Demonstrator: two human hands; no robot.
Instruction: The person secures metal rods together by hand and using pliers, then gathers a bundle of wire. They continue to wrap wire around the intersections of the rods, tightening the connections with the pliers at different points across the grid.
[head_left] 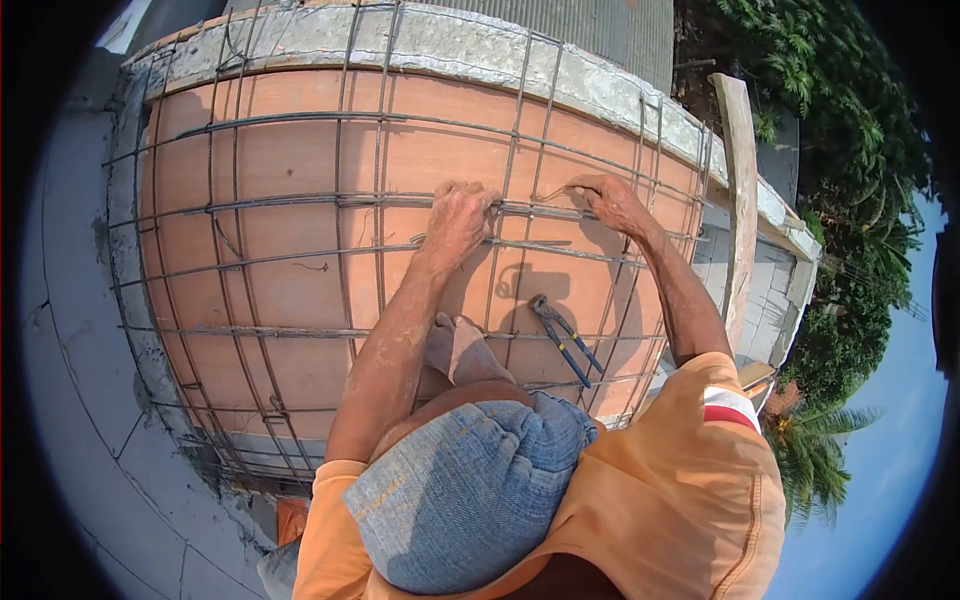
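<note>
A grid of steel bars (270, 118) lies over orange-brown boards (290, 170). My left hand (463, 215) is closed at a crossing of the bars near the middle, its fingertips curled round something I cannot make out. To its right, my right hand (608, 203) pinches a thin tie wire (553, 191), which runs left toward the bars. Pincers (565, 340) with blue and yellow handles lie on the boards below my right hand, jaws toward the bars. My bare foot (470, 352) rests just below my left hand.
A rough concrete edge (450, 40) borders the boards at the top. An upright wooden plank (738, 200) stands at the right, before a block wall (770, 300). Trees (850, 150) are beyond it. A grey wall (85, 300) with cracks lies at the left.
</note>
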